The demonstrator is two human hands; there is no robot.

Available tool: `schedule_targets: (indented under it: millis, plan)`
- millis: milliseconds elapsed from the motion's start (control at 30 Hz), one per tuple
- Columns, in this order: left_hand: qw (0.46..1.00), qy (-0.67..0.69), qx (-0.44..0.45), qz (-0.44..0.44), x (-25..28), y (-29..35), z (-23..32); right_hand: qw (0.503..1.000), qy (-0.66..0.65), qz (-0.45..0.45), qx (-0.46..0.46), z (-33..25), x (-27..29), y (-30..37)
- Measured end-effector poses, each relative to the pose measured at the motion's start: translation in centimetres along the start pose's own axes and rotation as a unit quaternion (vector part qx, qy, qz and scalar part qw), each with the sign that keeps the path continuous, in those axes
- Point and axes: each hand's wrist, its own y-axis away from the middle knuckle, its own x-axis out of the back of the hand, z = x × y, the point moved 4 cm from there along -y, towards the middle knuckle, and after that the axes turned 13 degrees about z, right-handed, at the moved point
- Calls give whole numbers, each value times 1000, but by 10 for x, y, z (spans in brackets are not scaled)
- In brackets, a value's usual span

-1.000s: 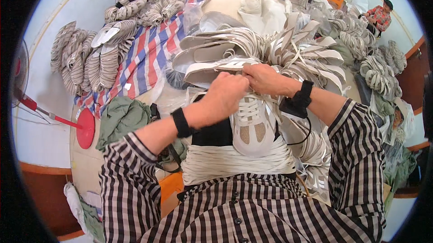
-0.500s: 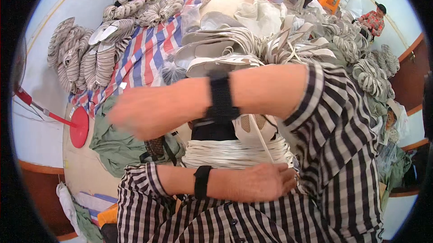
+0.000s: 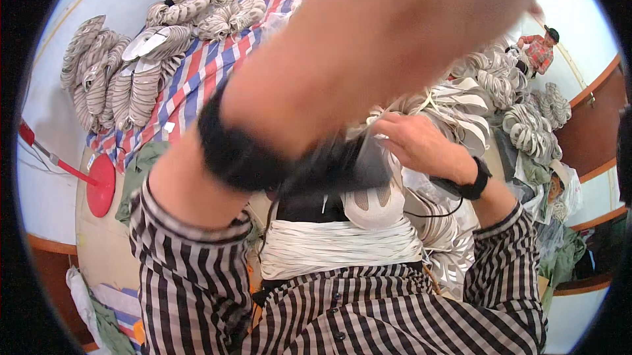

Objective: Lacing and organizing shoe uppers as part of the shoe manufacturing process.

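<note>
My left hand point(image 3: 474, 19) is raised close to the view, smeared by motion, its fingers hidden; the forearm with a black wristband crosses the middle. A light grey shoe upper point(image 3: 372, 207) with a mesh toe lies over my lap. At its far end my right hand point(image 3: 424, 147), also wearing a black band, has its fingers curled and closed on the upper. Part of the upper is behind my left arm. Across my waist runs a thick bundle of white laces point(image 3: 342, 246), with black material point(image 3: 306, 209) just beyond it.
Piled shoe uppers point(image 3: 141, 81) lie on a striped sheet point(image 3: 191, 85) at the left; more bundles point(image 3: 533, 124) line the right. A red round base point(image 3: 101, 185) stands on the floor at left. Two people point(image 3: 541, 51) sit farther off. A thin black cord point(image 3: 434, 215) loops beside the upper.
My left hand has risen from my lap up and across toward the upper right. My right arm has drawn back from the left, and its hand is now at the shoe upper.
</note>
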Motion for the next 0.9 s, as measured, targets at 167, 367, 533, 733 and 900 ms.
schedule_targets:
  millis: [167,367,533,733,900]
  plan:
    - [962,-205,-177,-25,-19,-17,-58,987,92,-78,-107,9,-16,33]
    - [957,-283,-25,-58,19,120,-149,972,193,26,-130,23,-30,49]
    - [950,-312,5,-13,37,146,-187,970,34,164,-175,25,-20,46]
    - [946,-310,-94,-23,18,142,-197,902,-213,131,-353,39,-10,45]
    - [948,-296,-84,-81,5,131,-209,963,44,139,-227,23,5,39]
